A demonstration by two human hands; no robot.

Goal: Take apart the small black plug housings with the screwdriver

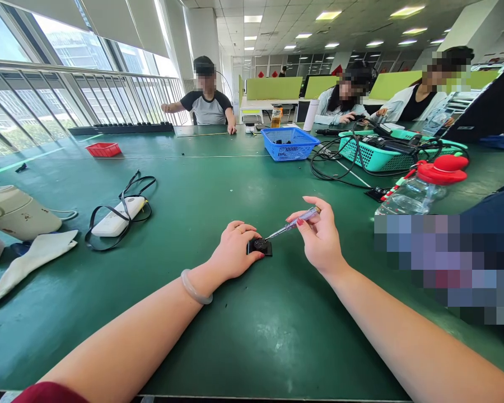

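My left hand (236, 249) grips a small black part (261, 245) with a round raised middle, pressing it on the green tabletop. A pale bangle circles that wrist. In my right hand (322, 239) is a screwdriver (293, 221) with a clear purplish handle, held between thumb and fingers. Its metal shaft slants down to the left, and the tip is at the black part's upper right edge. Whether the tip sits in a screw is too small to tell.
A white device (120, 217) with a black strap lies left, near a beige bag (19, 210). Beyond are a red tray (103, 149), a blue basket (289, 144) and a teal basket (365, 154) with cables. A red-lidded bottle (420, 193) stands right. Several people sit around the table.
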